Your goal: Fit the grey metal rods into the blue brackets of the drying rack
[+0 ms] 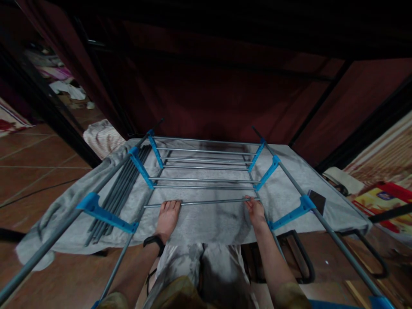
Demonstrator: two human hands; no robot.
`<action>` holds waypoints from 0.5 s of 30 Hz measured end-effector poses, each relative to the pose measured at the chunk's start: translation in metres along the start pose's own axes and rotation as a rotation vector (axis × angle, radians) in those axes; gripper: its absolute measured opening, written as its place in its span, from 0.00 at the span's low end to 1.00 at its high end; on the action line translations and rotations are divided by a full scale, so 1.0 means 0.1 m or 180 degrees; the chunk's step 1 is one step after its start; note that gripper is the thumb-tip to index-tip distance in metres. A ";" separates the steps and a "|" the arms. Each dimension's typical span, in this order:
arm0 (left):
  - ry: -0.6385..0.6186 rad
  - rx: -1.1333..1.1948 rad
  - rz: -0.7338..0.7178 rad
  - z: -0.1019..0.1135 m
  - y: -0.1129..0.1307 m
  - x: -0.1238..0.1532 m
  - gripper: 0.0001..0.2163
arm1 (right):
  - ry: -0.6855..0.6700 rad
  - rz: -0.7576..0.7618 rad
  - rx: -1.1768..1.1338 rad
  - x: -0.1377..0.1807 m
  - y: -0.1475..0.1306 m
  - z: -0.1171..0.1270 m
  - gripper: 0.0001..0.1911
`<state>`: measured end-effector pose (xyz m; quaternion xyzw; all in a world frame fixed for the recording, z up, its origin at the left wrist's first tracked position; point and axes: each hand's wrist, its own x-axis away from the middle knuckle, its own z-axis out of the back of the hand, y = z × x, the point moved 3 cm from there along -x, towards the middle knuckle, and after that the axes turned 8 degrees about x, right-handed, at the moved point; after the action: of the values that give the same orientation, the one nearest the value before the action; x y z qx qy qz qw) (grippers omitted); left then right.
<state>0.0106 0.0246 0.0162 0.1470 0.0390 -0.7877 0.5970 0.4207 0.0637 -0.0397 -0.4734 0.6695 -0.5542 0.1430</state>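
A thin grey metal rod [212, 202] lies crosswise in front of me, low over the cloth. My left hand [169, 218] is closed over it a little in from its left end. Near the right end, the fingers of my right hand [255, 210] pinch the same rod. Around both hands stands a partly assembled rack of grey tubes, with blue plastic brackets such as the left one [107, 214] and the right one [291, 213]. Several crossbars [206, 180] span the far brackets. The held rod lies between the rack's two sides, nearer me than those crossbars.
A bundle of loose grey tubes [124, 189] rests at the left on the grey cloth [225, 223] covering the table. A small dark object [317, 201] sits at the right. Beyond are a dark red panel [206, 98], a red-and-yellow package [383, 201] and black metal legs [302, 257].
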 end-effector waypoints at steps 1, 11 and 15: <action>0.0018 -0.0009 -0.0019 -0.01 0.00 0.00 0.17 | 0.0001 0.0015 0.0008 0.00 -0.01 0.00 0.08; 0.0019 0.0115 0.0007 -0.03 -0.01 0.01 0.18 | -0.0051 -0.0040 0.0166 0.03 -0.01 0.02 0.05; -0.0007 0.0221 -0.0066 -0.04 -0.02 0.01 0.18 | 0.0009 -0.0119 0.0187 0.02 -0.02 0.01 0.04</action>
<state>0.0092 0.0248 0.0116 0.1663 0.0126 -0.7949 0.5834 0.4212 0.0616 -0.0374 -0.4807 0.6442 -0.5769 0.1456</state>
